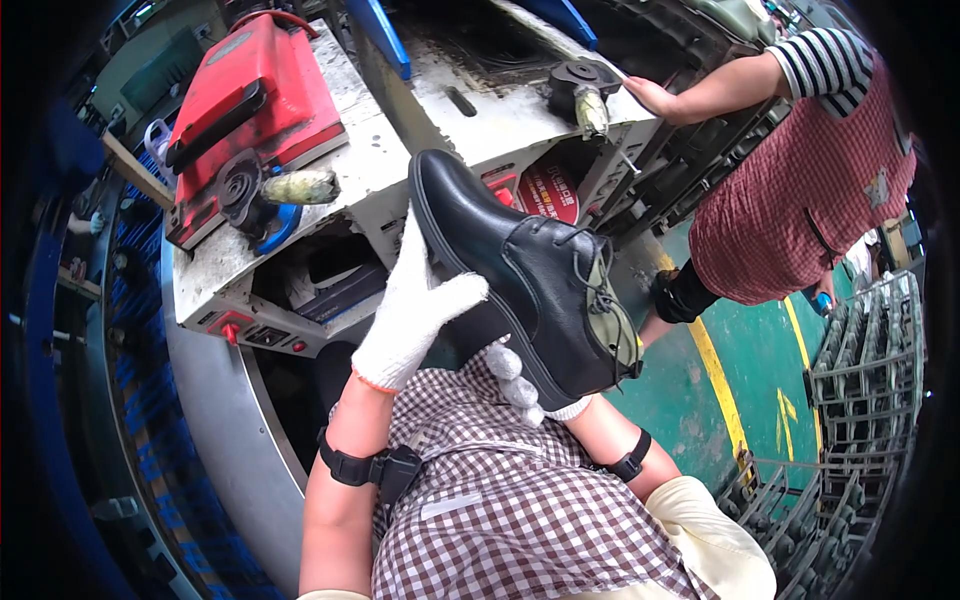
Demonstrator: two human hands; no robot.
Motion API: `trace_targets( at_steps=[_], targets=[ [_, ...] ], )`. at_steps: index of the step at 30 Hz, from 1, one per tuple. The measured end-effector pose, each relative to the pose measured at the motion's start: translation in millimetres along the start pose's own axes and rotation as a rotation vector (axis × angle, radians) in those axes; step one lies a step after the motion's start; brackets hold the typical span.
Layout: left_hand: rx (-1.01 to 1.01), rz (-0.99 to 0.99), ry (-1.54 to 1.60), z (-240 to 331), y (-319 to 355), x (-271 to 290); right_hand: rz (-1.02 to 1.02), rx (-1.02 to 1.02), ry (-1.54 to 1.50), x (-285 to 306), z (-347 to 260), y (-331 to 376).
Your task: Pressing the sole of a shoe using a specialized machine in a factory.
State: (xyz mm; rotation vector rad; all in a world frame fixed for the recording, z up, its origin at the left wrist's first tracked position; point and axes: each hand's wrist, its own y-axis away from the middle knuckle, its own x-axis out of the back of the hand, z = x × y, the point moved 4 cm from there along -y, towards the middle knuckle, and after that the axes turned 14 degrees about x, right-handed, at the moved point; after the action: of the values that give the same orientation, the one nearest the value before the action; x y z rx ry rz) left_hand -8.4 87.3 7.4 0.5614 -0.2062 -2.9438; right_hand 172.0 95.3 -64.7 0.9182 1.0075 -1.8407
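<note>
A black leather lace-up shoe (pixel 505 245) is held up in front of me, toe to the upper left and heel to the lower right. Its dark laces hang loose, and something pale green fills the opening. My left hand (pixel 415 310), in a white knit glove, grips the sole edge near the toe, with the thumb along the side of the sole. My right hand (pixel 520 385), also gloved, is curled around the heel end from below. The shoe hides part of its palm.
Ahead stands a white machine bench (pixel 380 190) with a red unit (pixel 265 90) and knobbed parts with wrapped handles (pixel 300 187). At right, a co-worker in a red checked apron (pixel 790 190) rests a hand on the bench. Metal racks (pixel 865 350) line the right side.
</note>
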Motion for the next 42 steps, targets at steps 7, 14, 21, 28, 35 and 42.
trace_targets(
  at_steps=[7, 14, 21, 28, 35, 42],
  targets=[
    [-0.016, -0.029, 0.047, -6.6, -2.6, -4.8, -0.049, -0.05, -0.076, -2.1, -2.2, -1.1],
    [0.064, 0.029, 0.145, -24.3, 2.7, 0.1, 0.146, 0.035, 0.41, -3.2, -18.8, 2.5],
    [0.1, -0.057, 0.134, -29.1, 32.2, -11.4, 0.195, 0.476, 1.857, -70.3, -25.7, -14.6],
    [0.159, 0.131, 0.291, -38.2, 42.0, 13.8, 0.114, 0.472, 1.902, -58.2, -14.5, -38.3],
    [-0.142, 0.216, 0.002, -37.6, 149.4, 89.3, -0.304, 0.03, 2.175, -69.8, 35.7, -81.8],
    [-0.404, 0.774, 0.344, 30.9, 283.5, 143.8, -0.065, 0.573, 2.271, -48.0, -7.0, -109.3]
  ],
)
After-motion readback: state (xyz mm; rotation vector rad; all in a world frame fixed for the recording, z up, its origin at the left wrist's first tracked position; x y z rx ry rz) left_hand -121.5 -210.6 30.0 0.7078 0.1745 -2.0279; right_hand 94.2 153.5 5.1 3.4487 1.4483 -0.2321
